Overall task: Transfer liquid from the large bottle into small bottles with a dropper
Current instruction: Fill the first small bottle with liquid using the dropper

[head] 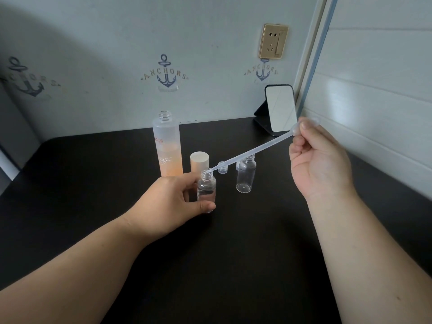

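Your right hand pinches the bulb end of the dropper between thumb and curled fingers, up near the wall on the right. The long tube slants down and to the left, and its tip sits at the mouth of the small bottle; whether it is inside the neck or only touching the rim is hard to tell from here.

Your left hand grips that small bottle, thumb across its lower front and fingers curled behind, holding it upright on the dark table. The bottle already holds some clear liquid.

To do this step well, I would keep the bottle pinned flat so it cannot tip, get the tip properly down into the neck, and squeeze the bulb slowly so nothing spits over the rim. The steep slant means any sideways nudge from your right hand could lever the bottle, so ease off the bulb before you lift out.

Just beyond your left hand stands the large bottle, open at the top, with orange-tinted liquid in its lower part. Its cap stands beside it, to the right. A second small bottle stands to the right of the one you hold, apart from it and looking empty, with a small clear cap on the table between them, farther back. A mirror leans in the far corner.
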Demonstrator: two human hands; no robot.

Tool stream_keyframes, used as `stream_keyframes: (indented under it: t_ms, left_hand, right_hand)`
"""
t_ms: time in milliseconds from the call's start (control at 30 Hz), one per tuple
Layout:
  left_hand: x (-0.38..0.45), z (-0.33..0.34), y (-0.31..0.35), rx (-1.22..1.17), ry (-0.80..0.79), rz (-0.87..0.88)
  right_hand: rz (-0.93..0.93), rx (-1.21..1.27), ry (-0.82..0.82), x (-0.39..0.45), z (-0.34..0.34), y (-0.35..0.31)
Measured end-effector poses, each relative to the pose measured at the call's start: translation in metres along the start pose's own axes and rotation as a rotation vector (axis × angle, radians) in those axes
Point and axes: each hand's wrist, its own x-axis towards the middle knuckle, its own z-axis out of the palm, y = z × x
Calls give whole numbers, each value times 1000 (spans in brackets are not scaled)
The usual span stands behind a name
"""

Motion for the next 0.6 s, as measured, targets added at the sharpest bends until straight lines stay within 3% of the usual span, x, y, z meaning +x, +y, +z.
stream_keyframes:
  t_ms: [300,600]
  left_hand:
    - [0,0,1,13,2,-19]
    - [-2,1,6,37,22,-65]
  right_hand:
    - [-10,-16,21,2,-4,3]
    - [97,86,91,3,-3,4]
